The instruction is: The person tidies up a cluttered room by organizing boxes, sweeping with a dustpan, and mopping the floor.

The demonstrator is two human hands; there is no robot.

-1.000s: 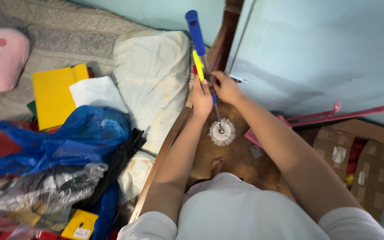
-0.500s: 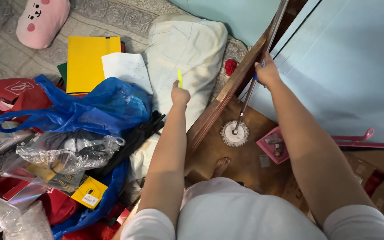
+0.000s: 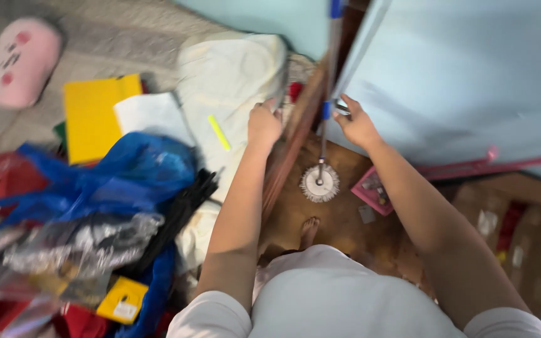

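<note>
Right hand [image 3: 356, 123] gripping upright mop [image 3: 324, 112], round head [image 3: 319, 183] down

White short-sleeved shirt, sleeves ending above elbows; forearms bare. Left hand [image 3: 264, 123], right hand [image 3: 356, 122] ungloved. One bare foot [image 3: 309, 229] at 12 o'clock from shirt.

Soft, even light fills the room around my mop [image 3: 319, 183]; I see no glare and no hard shadows, only a dim patch on the brown floor just beside it; motion blur smears everything, heaviest well left of the mop on the blue bag [image 3: 120, 169] and pink plush [image 3: 21, 61]; my hands beside the handle stay somewhat clearer.
</note>
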